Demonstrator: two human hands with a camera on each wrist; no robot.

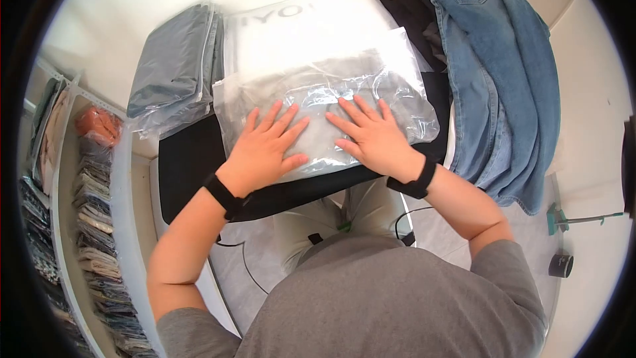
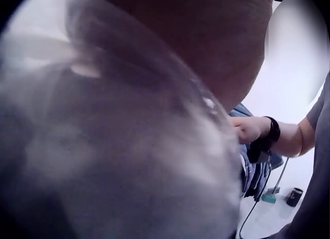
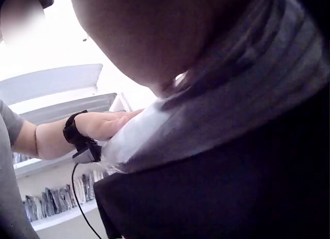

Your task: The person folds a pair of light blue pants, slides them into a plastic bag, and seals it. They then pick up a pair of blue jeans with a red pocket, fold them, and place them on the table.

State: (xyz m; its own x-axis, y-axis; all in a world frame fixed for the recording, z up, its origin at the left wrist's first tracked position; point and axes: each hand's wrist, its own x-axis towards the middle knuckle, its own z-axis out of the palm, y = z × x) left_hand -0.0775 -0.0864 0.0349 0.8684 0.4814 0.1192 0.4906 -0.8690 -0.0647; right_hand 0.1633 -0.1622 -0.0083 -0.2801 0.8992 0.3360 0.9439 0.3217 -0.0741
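Note:
A clear plastic bag (image 1: 391,79) with a light grey item inside lies on the black-covered table (image 1: 189,169). My left hand (image 1: 262,149) rests on its near left part, fingers spread and straight. To the right, my right hand (image 1: 381,142) presses the same bag, also with spread fingers. Close up, the shiny plastic bag (image 2: 129,156) fills much of the left wrist view. From the right wrist, the bag (image 3: 206,125) shows along the table edge, with my left hand (image 3: 100,125) beyond it.
Behind lies a white bag (image 1: 285,40) with printed letters. Packed dark garments (image 1: 172,59) are stacked at the left, and blue jeans (image 1: 497,86) hang over the right side. A shelf (image 1: 66,225) of folded, bagged clothes stands at far left. Cables (image 1: 252,268) hang below the table.

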